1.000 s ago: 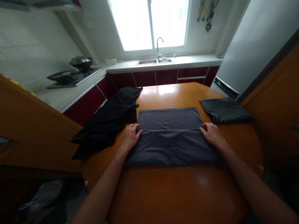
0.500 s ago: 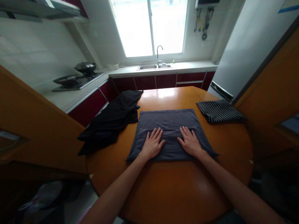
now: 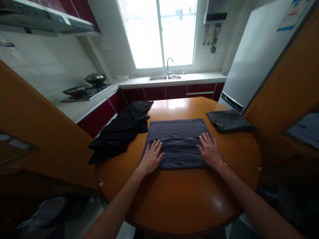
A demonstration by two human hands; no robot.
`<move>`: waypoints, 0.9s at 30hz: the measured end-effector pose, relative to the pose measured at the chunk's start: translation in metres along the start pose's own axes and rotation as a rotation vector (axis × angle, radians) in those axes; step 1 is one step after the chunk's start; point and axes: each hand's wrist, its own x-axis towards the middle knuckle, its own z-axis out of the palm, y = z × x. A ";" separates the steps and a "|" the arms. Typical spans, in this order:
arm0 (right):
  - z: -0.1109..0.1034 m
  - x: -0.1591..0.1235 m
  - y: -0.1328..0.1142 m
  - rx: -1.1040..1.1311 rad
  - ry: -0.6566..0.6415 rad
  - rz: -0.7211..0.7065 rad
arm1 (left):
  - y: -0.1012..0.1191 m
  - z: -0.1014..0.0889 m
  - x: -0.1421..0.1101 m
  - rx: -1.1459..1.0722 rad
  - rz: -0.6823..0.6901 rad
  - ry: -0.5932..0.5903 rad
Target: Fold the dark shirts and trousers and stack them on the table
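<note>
A dark grey-blue piece of folded clothing (image 3: 180, 146) lies flat on the wooden table (image 3: 181, 196), its near part doubled over so that a fold edge runs across its middle. My left hand (image 3: 151, 157) rests on its left side, palm down with fingers apart. On the right side, my right hand (image 3: 211, 151) lies with spread fingers, touching the cloth near its edge. Neither hand grips anything. The lower corners of the cloth are partly hidden by my hands and wrists.
Left of the cloth, a loose black garment (image 3: 122, 127) hangs over the table edge. A folded black-and-white striped cloth (image 3: 229, 120) sits at the right. Beyond are a sink (image 3: 158, 78), a stove with pans (image 3: 96, 79) and a refrigerator (image 3: 249, 56).
My hands have slid apart over the cloth, the left hand toward its left edge and the right toward its right edge. The camera view has tilted up slightly.
</note>
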 end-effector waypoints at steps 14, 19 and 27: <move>-0.012 -0.083 0.074 0.192 -0.039 -0.194 | -0.046 -0.017 -0.098 -0.227 0.094 0.007; -0.028 -0.090 0.076 0.240 0.003 -0.247 | -0.038 -0.019 -0.102 -0.300 0.039 0.111; -0.041 -0.105 0.077 0.358 -0.019 -0.229 | -0.035 -0.014 -0.121 -0.313 -0.032 0.209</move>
